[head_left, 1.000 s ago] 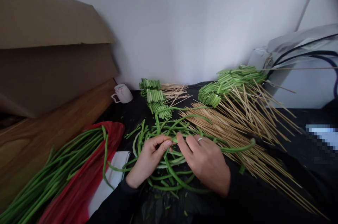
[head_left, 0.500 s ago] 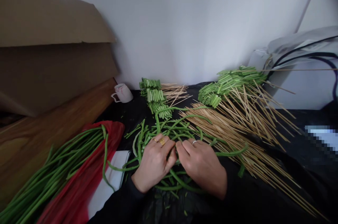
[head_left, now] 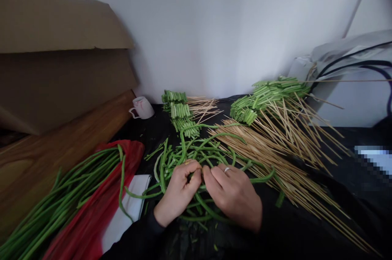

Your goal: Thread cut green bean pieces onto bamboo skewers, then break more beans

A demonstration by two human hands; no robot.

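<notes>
My left hand (head_left: 181, 188) and my right hand (head_left: 234, 192) meet fingertip to fingertip over a loose heap of long green beans (head_left: 196, 150). Both are closed in a pinch. A long bean (head_left: 266, 178) runs out to the right from under my right hand, and its link to the fingers is hidden. What lies between the fingertips is too small to name. Behind the heap, cut bean pieces (head_left: 180, 111) sit in rows on thin sticks (head_left: 203, 107). More skewered pieces (head_left: 269, 94) lie at the back right, above a pile of bare wooden sticks (head_left: 260, 145).
At the left, uncut beans (head_left: 70, 186) lie on a red bag (head_left: 92, 207) beside a white sheet (head_left: 122, 219). A white mug (head_left: 142, 108) stands near the wall. A large cardboard box (head_left: 67, 80) fills the upper left. A white bag with black straps (head_left: 349, 56) is at right.
My left hand has rolled so its thumb shows more and its rings less. The fingertips have shifted slightly, and the right end of the long bean has drawn inward to the left.
</notes>
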